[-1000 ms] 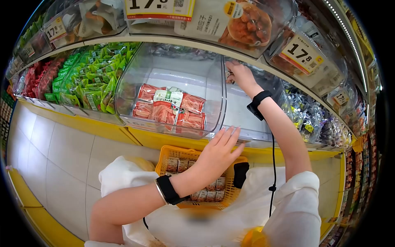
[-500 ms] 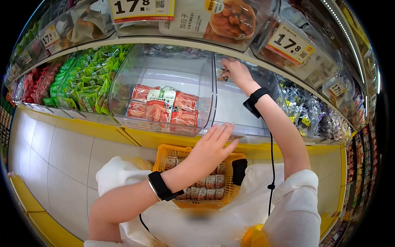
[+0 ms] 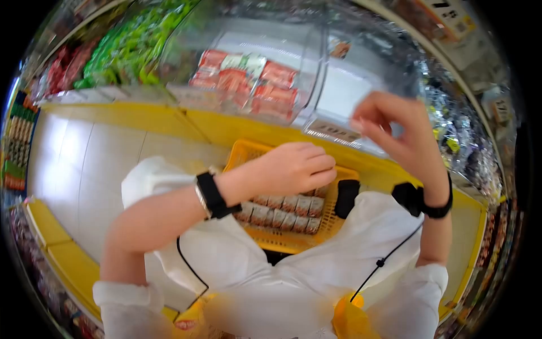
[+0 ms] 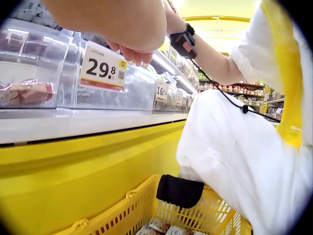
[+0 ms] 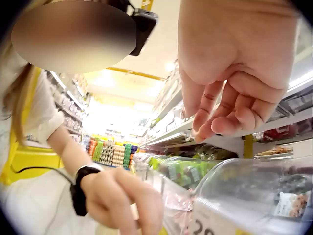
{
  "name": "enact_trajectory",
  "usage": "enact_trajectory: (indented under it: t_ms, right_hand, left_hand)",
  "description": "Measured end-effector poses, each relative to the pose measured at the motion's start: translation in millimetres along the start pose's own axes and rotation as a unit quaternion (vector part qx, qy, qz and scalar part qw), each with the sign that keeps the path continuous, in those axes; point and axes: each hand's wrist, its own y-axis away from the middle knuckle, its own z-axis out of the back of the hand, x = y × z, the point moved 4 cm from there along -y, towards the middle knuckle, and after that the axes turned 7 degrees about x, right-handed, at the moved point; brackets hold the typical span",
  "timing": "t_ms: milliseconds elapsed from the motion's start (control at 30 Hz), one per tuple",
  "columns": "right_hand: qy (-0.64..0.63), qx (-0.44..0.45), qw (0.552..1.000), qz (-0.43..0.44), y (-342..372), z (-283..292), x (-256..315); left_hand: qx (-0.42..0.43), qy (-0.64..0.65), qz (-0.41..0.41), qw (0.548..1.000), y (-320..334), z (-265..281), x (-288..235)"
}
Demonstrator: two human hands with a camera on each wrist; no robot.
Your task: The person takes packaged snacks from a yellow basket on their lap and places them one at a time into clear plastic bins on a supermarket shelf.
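Note:
In the head view, my left hand (image 3: 296, 166) hangs over the yellow basket (image 3: 240, 152), palm down with fingers loosely bent, holding nothing visible. My right hand (image 3: 398, 127) is above the front edge of a clear bin. Its fingers curl loosely, and the right wrist view shows the hand (image 5: 234, 73) without an item. One small pack (image 3: 340, 48) lies toward the back of that bin; the right wrist view also shows the pack (image 5: 293, 204). Several small packs (image 3: 291, 204) lie in rows inside the basket, partly hidden by my left hand and forearm.
Red packs (image 3: 234, 80) lie in the neighbouring clear bin, with green packs (image 3: 132, 48) farther left. A price tag (image 4: 103, 67) stands on the bin front. A black cloth-like item (image 3: 346, 199) hangs over the basket's right rim.
My right hand has left the small pack at the bin's back and come forward to the front edge. My left hand has drawn away from the bin front, over the basket. The head view has shifted.

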Motion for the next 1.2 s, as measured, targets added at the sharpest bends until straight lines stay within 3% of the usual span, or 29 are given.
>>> enact_trajectory:
  t_ms: [67,100,200,233,300,400,433,500,533,600,833,900,967,1000,1033,1100,1133,1167,1200]
  right_hand:
    - [-0.043,0.075,0.996,0.0,22,-17,-4]
    - [-0.059,0.111,0.992,-0.004,30,-23,-8]
    - [-0.131,0.07,0.988,-0.044,50,-39,-38]
    - [-0.139,0.066,0.987,-0.044,55,-39,-43]
    - [-0.071,0.075,0.994,-0.028,62,-42,-51]
    - [-0.092,0.069,0.992,-0.044,73,-39,-47]
    - [-0.095,0.064,0.992,-0.044,77,-41,-48]
    - [-0.005,0.045,0.999,0.004,85,-44,-47]
    - [0.022,0.064,0.998,-0.01,89,-45,-49]
    - [0.042,0.061,0.997,-0.013,95,-44,-50]
    - [0.096,0.054,0.993,-0.049,112,-42,-61]
    - [0.1,0.052,0.992,-0.05,114,-44,-64]
    - [0.1,0.048,0.993,-0.049,115,-51,-67]
    - [0.088,0.06,0.993,-0.058,116,-57,-70]
    - [0.077,0.074,0.992,-0.067,117,-63,-72]
    - [0.073,0.084,0.991,-0.075,118,-74,-76]
    - [0.067,0.093,0.99,-0.084,118,-79,-77]
    - [0.07,0.093,0.99,-0.081,118,-83,-77]
    - [0.054,0.086,0.991,-0.086,119,-86,-77]
  left_hand:
    - [0.105,-0.003,0.018,0.994,9,-12,7]
    - [0.116,-0.003,0.026,0.993,16,-19,11]
    - [0.225,-0.007,0.168,0.96,56,-79,43]
    - [0.269,-0.018,0.218,0.938,75,-101,55]
    - [0.455,-0.017,0.342,0.822,114,-134,69]
    - [0.439,0.063,0.466,0.765,180,-202,95]
    - [0.443,0.058,0.465,0.764,202,-234,102]
    - [0.339,0.095,0.569,0.743,231,-276,112]
    - [0.344,0.094,0.564,0.745,225,-284,111]
    - [0.27,0.166,0.67,0.671,230,-296,108]
    - [0.181,0.212,0.64,0.716,220,-309,95]
    - [0.263,0.232,0.668,0.657,219,-313,96]
    - [0.276,0.245,0.671,0.643,220,-311,93]
    - [0.262,0.221,0.638,0.69,217,-307,87]
    - [0.245,0.197,0.602,0.734,207,-296,81]
    - [0.33,0.233,0.536,0.741,182,-263,68]
    - [0.295,0.203,0.518,0.777,168,-243,56]
    - [0.291,0.201,0.518,0.779,149,-216,48]
    - [0.273,0.353,0.537,0.716,128,-188,36]
